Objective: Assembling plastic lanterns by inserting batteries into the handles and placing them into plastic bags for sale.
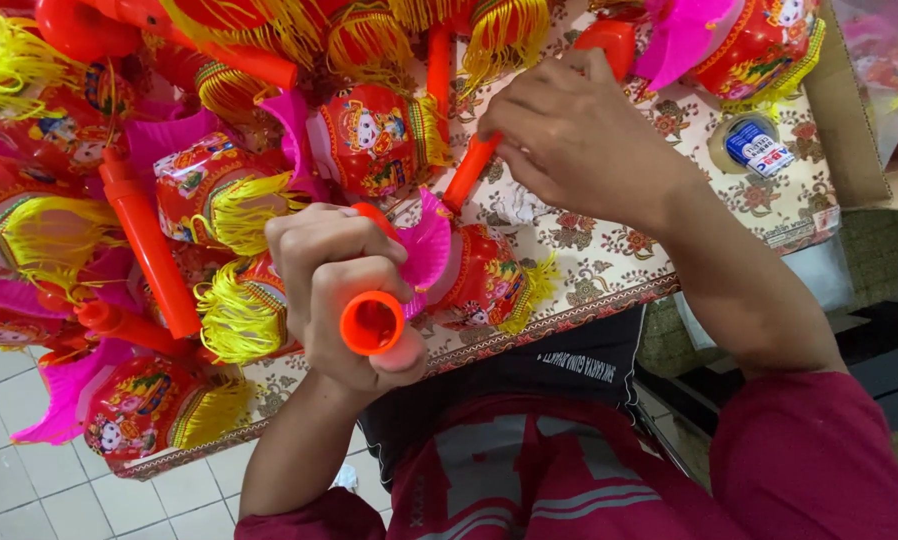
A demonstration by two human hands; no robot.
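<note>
My left hand (334, 280) is shut around an orange plastic tube handle (372, 323), its open round end facing me. The handle belongs to a red toy lantern (479, 275) with a pink top and yellow fringe, lying on the patterned tablecloth (619, 255) just right of the hand. My right hand (579, 135) is further up, fingers pinched on a second orange stick (469, 170) that runs up toward another red lantern (374, 140).
Several more red lanterns with yellow tassels and orange handles (149, 245) pile up at the left and top. A roll of tape (754, 145) lies at the right near a cardboard edge (849, 110). Tiled floor (29, 490) shows below left.
</note>
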